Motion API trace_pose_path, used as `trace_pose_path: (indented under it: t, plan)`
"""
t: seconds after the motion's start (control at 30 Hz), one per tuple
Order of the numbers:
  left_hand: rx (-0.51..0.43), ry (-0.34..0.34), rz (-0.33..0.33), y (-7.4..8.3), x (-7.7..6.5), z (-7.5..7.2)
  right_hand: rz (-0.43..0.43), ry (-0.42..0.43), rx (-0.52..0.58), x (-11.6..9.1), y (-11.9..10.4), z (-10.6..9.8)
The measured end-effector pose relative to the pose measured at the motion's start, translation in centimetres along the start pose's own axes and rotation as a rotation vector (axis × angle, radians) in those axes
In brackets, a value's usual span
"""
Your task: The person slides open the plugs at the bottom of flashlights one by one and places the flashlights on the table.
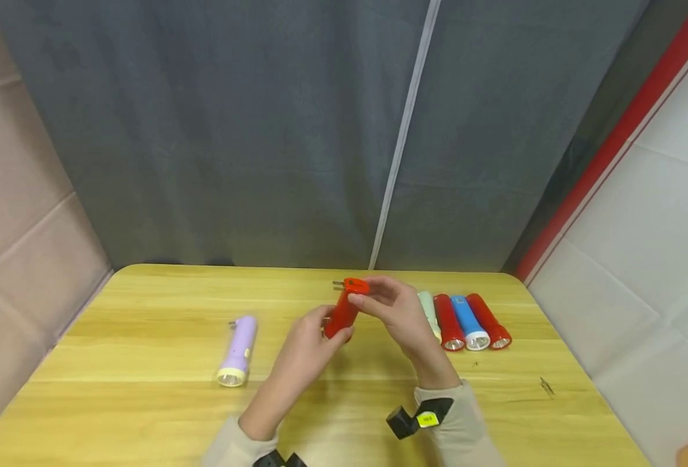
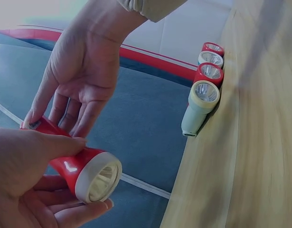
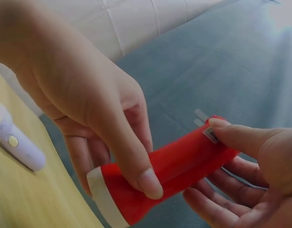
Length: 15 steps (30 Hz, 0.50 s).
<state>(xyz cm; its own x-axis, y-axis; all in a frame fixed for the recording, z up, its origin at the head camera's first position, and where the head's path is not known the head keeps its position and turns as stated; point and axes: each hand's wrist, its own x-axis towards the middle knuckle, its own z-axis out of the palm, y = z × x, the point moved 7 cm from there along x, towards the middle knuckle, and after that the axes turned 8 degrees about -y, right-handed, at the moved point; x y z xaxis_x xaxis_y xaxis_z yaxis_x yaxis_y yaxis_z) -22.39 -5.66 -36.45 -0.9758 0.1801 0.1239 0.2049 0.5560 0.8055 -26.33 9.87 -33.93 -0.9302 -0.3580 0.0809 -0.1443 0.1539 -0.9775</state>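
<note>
A red flashlight (image 1: 341, 314) with a white head ring is held above the middle of the table by both hands. My left hand (image 1: 303, 344) grips it near the lens end, thumb across the red body (image 3: 183, 161). At the tail end, my right hand (image 1: 399, 314) pinches it between thumb and fingers. Two metal plug prongs (image 3: 201, 117) stick out from that tail, beside the right thumb. In the left wrist view the clear lens (image 2: 103, 183) faces the camera. A lilac flashlight (image 1: 241, 344) with a cream head lies to the left, its prongs also out.
On the right lies a row of flashlights: mint green (image 1: 428, 310), red (image 1: 449, 321), blue (image 1: 468, 320) and red (image 1: 487, 320), lenses toward me. A small dark mark or scrap (image 1: 546, 386) shows on the wooden table (image 1: 145, 415). A grey curtain (image 1: 233, 162) hangs behind the table.
</note>
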Motion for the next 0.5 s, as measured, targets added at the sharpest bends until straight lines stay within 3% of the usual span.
trace_pose_path:
  t: [0.3, 0.5]
  plan:
    - [0.078, 0.108, -0.049, -0.26, -0.33, -0.35, 0.02, 0.024, 0.087, 0.42, 0.88, 0.67]
    - [0.166, 0.149, -0.048, -0.18, -0.61, -0.3, 0.022, 0.028, 0.071, 0.43, 1.06, 0.88]
